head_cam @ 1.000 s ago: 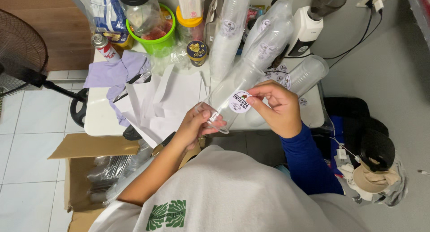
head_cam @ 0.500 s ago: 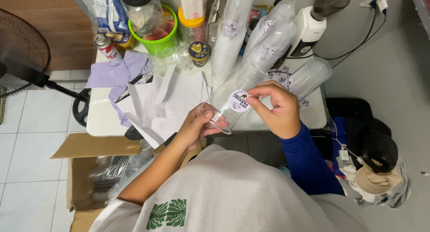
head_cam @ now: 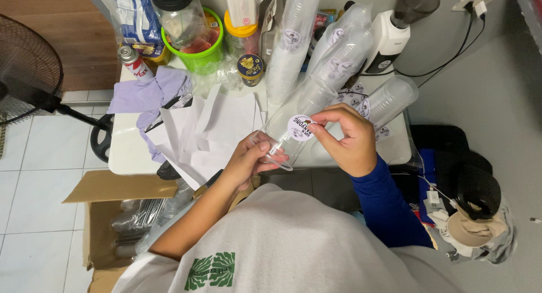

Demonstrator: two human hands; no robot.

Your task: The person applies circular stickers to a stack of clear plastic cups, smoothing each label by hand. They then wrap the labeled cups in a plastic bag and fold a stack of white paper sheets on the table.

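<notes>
Cardboard box [head_cam: 107, 214] sits at 8 o'clock w/ bagged cups inside; white paper scraps [head_cam: 212, 129] lie on the table [head_cam: 127, 157]. Left hand [head_cam: 245, 163] curls round the rim of a clear plastic cup [head_cam: 293, 129], centre frame. Right hand [head_cam: 347, 137], at 3 o'clock of the cup, pinches the round sticker [head_cam: 300, 127] onto its wall. Best to press from the sticker's centre outward, cup held steady, so no creases.
</notes>
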